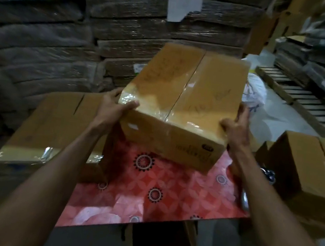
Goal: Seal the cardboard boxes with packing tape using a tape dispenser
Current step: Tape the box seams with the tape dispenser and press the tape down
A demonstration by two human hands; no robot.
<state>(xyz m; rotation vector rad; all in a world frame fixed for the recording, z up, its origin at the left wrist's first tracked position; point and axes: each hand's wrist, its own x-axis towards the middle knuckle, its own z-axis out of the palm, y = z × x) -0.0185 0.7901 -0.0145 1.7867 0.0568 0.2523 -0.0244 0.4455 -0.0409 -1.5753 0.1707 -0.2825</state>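
Taped box (182,105) on table (167,202), between left box (53,127) and right box (313,165).

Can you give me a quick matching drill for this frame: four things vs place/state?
Things:
1. held box
2. box at left
3. box at right
4. red patterned tabletop

States:
A. top seam untaped
B. under the held box
C. gripped by left hand and right hand
D. shiny tape on its near edge

Pairs: 1-C, 2-D, 3-A, 4-B

Three cardboard boxes (181,96) (one held up), two hands (114,108), one patterned table (157,200).
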